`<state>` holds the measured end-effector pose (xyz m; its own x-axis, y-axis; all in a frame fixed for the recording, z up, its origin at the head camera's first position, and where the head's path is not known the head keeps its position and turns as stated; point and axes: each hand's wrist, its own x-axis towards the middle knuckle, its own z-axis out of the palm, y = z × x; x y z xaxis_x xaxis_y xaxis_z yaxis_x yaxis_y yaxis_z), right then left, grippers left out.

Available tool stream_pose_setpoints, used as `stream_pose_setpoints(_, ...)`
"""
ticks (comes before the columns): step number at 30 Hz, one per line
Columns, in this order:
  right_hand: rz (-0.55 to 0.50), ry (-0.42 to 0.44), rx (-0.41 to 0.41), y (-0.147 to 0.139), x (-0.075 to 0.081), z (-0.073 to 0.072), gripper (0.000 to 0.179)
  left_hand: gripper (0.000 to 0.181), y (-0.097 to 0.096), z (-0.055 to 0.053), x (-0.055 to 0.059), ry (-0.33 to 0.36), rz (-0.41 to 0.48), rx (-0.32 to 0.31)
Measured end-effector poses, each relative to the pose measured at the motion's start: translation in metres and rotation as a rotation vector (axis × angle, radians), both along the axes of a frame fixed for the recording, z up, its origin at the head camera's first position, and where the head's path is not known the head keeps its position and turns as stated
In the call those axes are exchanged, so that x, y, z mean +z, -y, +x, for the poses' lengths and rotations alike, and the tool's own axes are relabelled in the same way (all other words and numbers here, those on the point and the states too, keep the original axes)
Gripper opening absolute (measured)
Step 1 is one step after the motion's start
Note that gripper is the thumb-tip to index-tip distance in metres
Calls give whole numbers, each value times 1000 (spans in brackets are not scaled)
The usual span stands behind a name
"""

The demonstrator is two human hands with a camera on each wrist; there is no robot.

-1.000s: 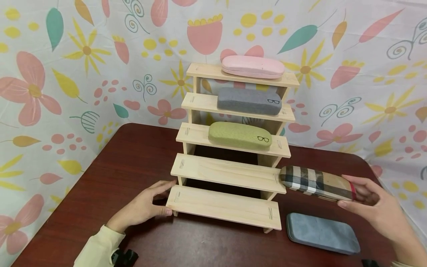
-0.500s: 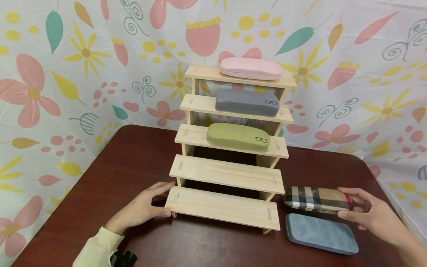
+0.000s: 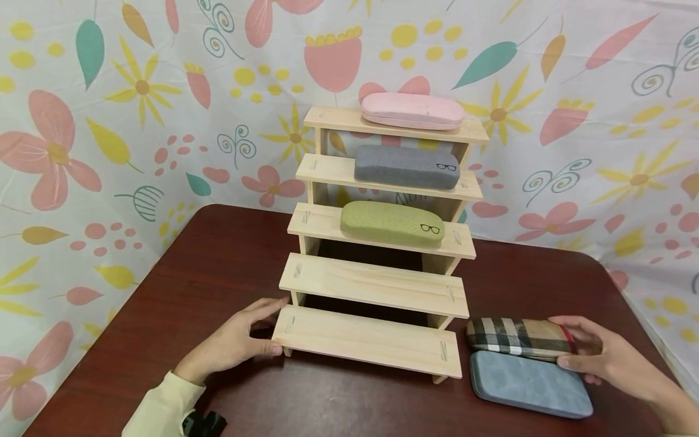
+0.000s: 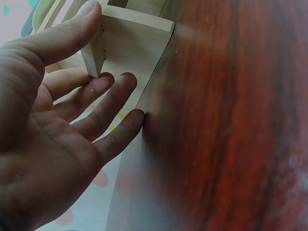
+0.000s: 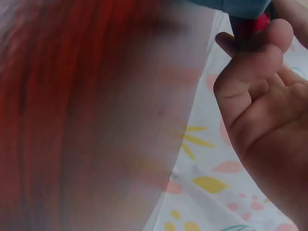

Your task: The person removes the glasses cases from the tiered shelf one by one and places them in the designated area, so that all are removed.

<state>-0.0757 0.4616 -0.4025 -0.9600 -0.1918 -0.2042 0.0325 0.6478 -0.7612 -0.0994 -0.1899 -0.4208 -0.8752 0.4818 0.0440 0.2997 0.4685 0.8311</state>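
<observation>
A stepped wooden rack (image 3: 371,340) stands mid-table. My left hand (image 3: 235,340) holds the left end of its lowest step, thumb at the front edge and fingers behind; the left wrist view shows the left hand (image 4: 72,110) round the board's end. On the right, my right hand (image 3: 606,352) grips a plaid glasses case (image 3: 519,337) by its right end, low over the table. Directly in front of that lies a blue-grey glasses case (image 3: 530,385). In the right wrist view the right hand (image 5: 264,101) has its fingers curled, with the plaid case mostly hidden.
Upper steps carry a pink glasses case (image 3: 412,111), a grey glasses case (image 3: 406,167) and a green glasses case (image 3: 392,223). Nothing lies on the two lowest steps. Floral cloth (image 3: 164,121) hangs behind the dark red table (image 3: 218,255).
My right hand has brought the plaid glasses case down from beside the second-lowest step to just behind the blue-grey case. The left hand keeps its place on the rack.
</observation>
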Motion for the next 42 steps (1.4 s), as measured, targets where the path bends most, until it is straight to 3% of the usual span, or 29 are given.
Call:
stream_pose_setpoints(5,-141,47,109,-10,-5,0,60,83,0,0,1,1,-5,2)
stream_pose_setpoints(8,-165,41,126,-10,-5,0,60,84,0,0,1,-1,-7,6)
stream_pose_setpoints(13,-44,7,29,-2,-3,2,46,85,0,0,0,-11,-20,9)
stream_pose_setpoints(16,16,-12,-9,3,-4,2,47,85,0,0,0,-8,-19,11)
stream_pose_setpoints(30,98,26,-50,4,-4,1,53,84,0,-1,-1,-17,-11,-1)
stream_pose_setpoints(39,82,-16,8,1,-3,0,49,84,-1,0,0,-22,-8,0)
stream_pose_setpoints(42,131,-38,0,3,0,-1,52,84,-1,0,0,-18,-7,-1)
